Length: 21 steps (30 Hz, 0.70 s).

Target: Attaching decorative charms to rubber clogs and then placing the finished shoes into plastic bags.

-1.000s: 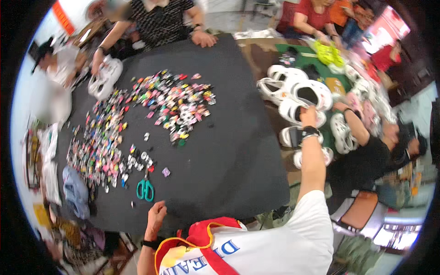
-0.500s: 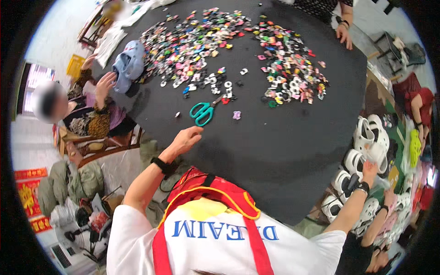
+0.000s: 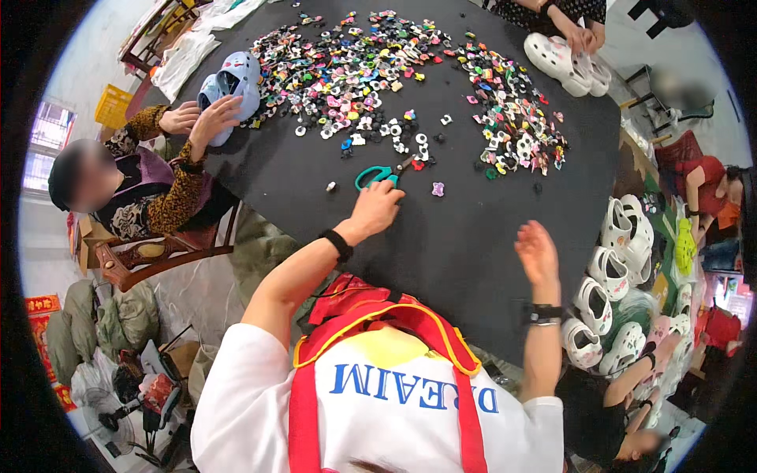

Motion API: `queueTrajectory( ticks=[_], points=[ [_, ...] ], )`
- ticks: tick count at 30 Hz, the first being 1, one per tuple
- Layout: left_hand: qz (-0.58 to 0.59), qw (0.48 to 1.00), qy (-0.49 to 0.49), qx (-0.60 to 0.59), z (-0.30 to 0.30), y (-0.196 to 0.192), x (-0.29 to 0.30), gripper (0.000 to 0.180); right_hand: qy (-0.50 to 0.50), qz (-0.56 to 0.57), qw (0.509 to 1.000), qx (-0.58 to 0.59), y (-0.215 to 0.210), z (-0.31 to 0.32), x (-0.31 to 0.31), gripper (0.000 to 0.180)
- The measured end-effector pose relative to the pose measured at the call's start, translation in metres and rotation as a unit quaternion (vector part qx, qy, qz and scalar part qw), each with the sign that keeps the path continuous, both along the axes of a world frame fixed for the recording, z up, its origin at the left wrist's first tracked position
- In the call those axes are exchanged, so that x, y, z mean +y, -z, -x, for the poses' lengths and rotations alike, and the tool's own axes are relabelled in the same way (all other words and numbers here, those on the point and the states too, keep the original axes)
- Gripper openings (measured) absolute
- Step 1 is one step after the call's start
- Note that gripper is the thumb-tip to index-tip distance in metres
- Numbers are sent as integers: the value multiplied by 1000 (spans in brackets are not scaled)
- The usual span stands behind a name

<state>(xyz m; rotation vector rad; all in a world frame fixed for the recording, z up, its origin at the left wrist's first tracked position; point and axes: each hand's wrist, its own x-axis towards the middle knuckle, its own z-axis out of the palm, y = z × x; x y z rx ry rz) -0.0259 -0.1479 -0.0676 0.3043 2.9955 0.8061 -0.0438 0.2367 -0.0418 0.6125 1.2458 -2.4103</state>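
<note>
The scissors (image 3: 378,174) with the teal handles lie flat on the black worktop (image 3: 473,252), blades pointing toward the pile of small charms (image 3: 378,71). Your left hand (image 3: 377,208) sits just below the handles, fingers curled loosely, knuckles near the loops — touching or just short of them, can't tell. It grips nothing that shows. Your right hand (image 3: 538,251) hovers open over bare worktop, palm turned inward, fingers spread, empty, well apart from the scissors. Black bands on both wrists.

Beside the scissors a small pink charm (image 3: 438,188) lies alone; a few stray bits sit between it and the main heap. The heap spreads across the far half of the worktop in two loose patches — probably so everyone seated round can reach in, judging by the layout.

Others are at work: a person on the left in a patterned sleeve has both hands on a pale blue clog (image 3: 229,87); another pair of hands at the far right edge holds a white clog (image 3: 564,63). More white clogs (image 3: 623,260) are stacked off the right edge of the worktop, low down, near another seated person.

The surface is matte black cloth or board, round-edged. In the room are a wooden chair, bags on the floor, a yellow crate (image 3: 114,106) far left.
</note>
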Motion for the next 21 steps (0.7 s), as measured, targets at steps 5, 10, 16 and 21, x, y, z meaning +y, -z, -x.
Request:
queueTrajectory(
  ticks=[5,10,16,21],
  points=[
    [35,998,48,32,7,-11,-25,34,-126,-7,992,-28,3,-5,-128,30],
    [100,994,-48,-18,-3,-22,-95,25,-176,-34,983,-35,5,13,-182,35],
    [14,995,8,-95,12,4,-135,19,-39,-104,992,-51,33,48,-198,40],
    [-41,998,-13,-50,47,2,-139,20,-18,-95,995,-39,26,53,-203,38]
  ],
)
